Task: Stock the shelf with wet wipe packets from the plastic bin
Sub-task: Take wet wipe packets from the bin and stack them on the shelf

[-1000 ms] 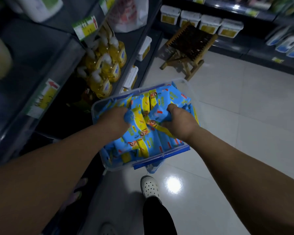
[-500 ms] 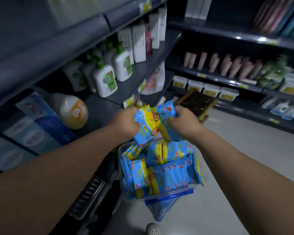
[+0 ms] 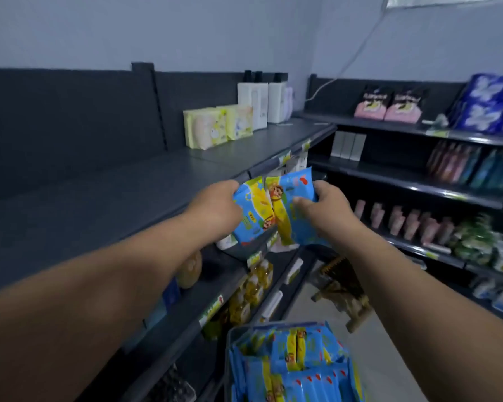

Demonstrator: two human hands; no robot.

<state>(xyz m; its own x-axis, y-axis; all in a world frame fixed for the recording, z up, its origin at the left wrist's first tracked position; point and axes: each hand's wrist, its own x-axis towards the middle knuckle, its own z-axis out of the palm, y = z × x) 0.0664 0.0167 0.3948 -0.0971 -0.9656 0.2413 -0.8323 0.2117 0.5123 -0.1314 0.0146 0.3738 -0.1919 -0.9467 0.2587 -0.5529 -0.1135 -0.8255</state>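
Note:
Between my two hands I hold up blue and yellow wet wipe packets [image 3: 273,207], raised to the front edge of the dark top shelf [image 3: 122,192]. My left hand [image 3: 215,207] grips their left side, and my right hand [image 3: 323,210] grips the right side with the thumb over the front. Down at the bottom middle stands the clear plastic bin [image 3: 230,343], packed with several more blue packets [image 3: 296,367].
Pale yellow packs [image 3: 212,126] and white bottles [image 3: 259,103] stand further along the top shelf. Lower shelves on the left hold yellow bottles [image 3: 250,294]. A second shelving unit [image 3: 418,181] stands to the right. A wooden stool [image 3: 343,288] sits on the floor beyond the bin.
Both hands have lifted the packets out of the bin and up to the level of the top shelf. My view has swung upward from the bin to the shelf.

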